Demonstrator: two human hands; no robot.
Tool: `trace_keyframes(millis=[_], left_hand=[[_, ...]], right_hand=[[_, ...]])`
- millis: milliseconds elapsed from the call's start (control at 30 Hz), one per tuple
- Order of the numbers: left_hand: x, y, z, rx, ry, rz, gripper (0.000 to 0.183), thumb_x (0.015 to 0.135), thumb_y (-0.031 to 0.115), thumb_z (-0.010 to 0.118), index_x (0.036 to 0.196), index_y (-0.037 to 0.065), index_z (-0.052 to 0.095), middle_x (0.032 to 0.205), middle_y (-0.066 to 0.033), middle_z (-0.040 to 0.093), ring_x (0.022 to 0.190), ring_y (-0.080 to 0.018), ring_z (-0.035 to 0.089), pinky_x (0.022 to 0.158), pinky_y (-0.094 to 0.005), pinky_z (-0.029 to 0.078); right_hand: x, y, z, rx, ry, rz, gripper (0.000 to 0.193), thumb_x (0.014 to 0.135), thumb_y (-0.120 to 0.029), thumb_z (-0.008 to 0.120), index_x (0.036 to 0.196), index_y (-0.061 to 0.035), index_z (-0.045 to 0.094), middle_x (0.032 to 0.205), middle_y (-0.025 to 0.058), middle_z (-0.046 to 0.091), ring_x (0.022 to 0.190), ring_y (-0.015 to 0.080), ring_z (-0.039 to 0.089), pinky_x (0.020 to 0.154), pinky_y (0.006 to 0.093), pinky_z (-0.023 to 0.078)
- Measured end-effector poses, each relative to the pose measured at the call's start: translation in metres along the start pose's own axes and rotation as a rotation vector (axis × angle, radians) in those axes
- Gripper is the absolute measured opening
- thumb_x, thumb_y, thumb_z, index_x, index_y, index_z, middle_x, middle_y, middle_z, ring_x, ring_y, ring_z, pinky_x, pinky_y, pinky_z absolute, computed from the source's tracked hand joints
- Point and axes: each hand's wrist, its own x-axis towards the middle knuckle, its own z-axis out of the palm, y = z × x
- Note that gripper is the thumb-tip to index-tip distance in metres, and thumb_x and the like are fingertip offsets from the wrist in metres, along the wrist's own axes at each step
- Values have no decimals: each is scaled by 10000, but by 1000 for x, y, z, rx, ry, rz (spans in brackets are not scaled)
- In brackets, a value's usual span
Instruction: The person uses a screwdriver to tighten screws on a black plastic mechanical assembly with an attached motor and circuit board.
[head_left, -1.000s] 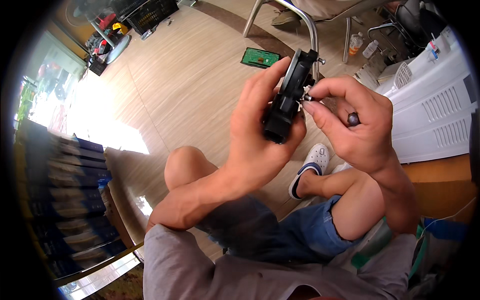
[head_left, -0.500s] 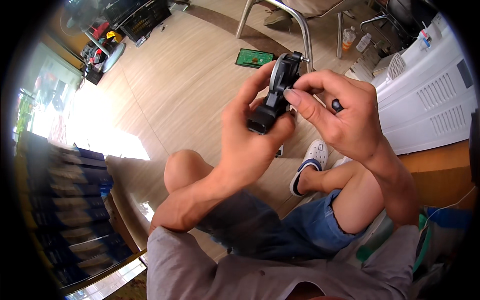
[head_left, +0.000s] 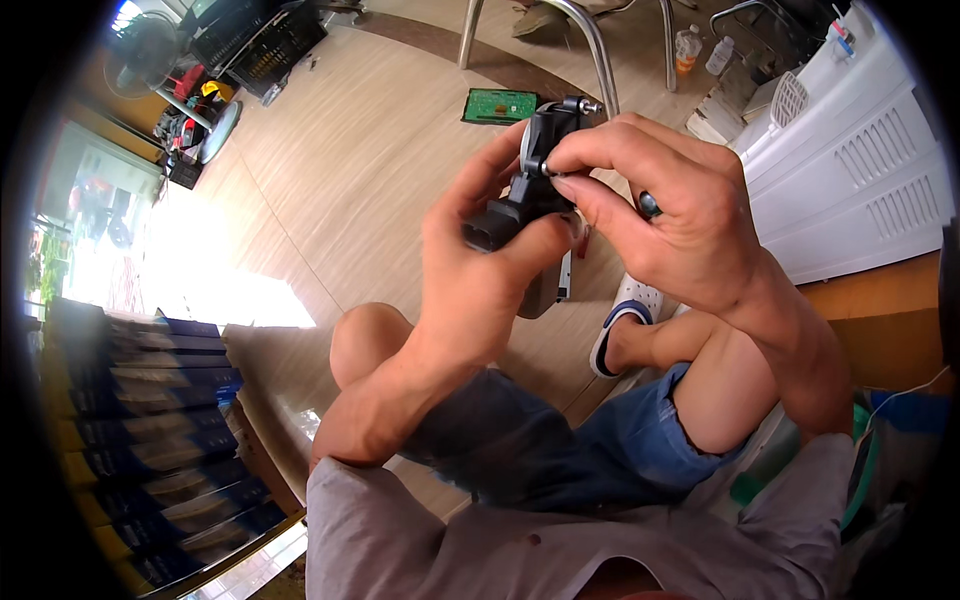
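My left hand (head_left: 465,265) is wrapped round a black plastic part (head_left: 538,195) held up in front of me, its thumb along the near side. The part has a squared connector socket (head_left: 485,234) at its lower left end and a silvery metal pin (head_left: 590,107) at the far end. My right hand (head_left: 690,205) is closed, thumb and forefinger pinched against the part's right side beside a small shiny spot. Whatever lies in that pinch is too small to make out. A rounded black end (head_left: 649,204) of some object pokes out between the curled fingers of my right hand.
A green circuit board (head_left: 500,106) lies on the tiled floor beyond my hands, near a metal chair leg (head_left: 600,60). White vented housing (head_left: 850,160) stands at right, with bottles (head_left: 688,50) behind. Stacked blue boxes (head_left: 170,420) are at left; a fan (head_left: 145,55) stands far left.
Both hands and the black part have shifted slightly left in view. My right thumb and forefinger now pinch lower against the part's side. The part stays in my left hand.
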Motion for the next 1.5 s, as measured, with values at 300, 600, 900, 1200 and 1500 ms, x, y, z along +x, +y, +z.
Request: trace_keyframes(millis=[300, 600, 900, 1200, 1500], left_hand=[[-1, -3, -1, 30, 37, -17, 625, 801, -49, 661, 1400, -49, 483, 1119, -95, 628, 964, -149, 620, 843, -280, 501], [3, 0, 2, 47, -2, -77, 605, 809, -20, 674, 1389, -36, 500, 1146, -76, 627, 989, -134, 603, 866, -266, 487], [3, -2, 6, 54, 40, -87, 601, 808, -22, 673, 1382, -46, 497, 1104, -80, 645, 975, -139, 619, 861, -263, 498], [3, -1, 4, 47, 35, -97, 607, 800, -32, 665, 1382, -46, 496, 1065, -76, 642, 960, -146, 630, 848, -264, 504], [2, -2, 2, 45, 26, -96, 603, 809, -28, 661, 1385, -49, 485, 1097, -100, 646, 960, -166, 647, 848, -276, 516]], right_hand=[[-1, 2, 0, 82, 14, -63, 215, 771, 36, 764, 963, -24, 688, 835, 92, 673, 699, 216, 662, 584, 316, 509], [-4, 6, 6, 66, 93, -13, 178, 775, 17, 767, 921, -25, 675, 818, 93, 676, 693, 231, 668, 590, 312, 521], [-8, 9, -1, -19, -25, 89, 153, 784, -27, 768, 893, -26, 660, 784, 103, 675, 696, 251, 683, 595, 324, 531], [-9, 12, 3, 14, 3, 58, 170, 783, -14, 751, 926, -41, 662, 827, 100, 676, 730, 267, 686, 620, 342, 544], [-9, 13, 6, 31, 32, 30, 150, 791, -84, 781, 887, -31, 679, 807, 100, 688, 702, 265, 684, 605, 340, 536]])
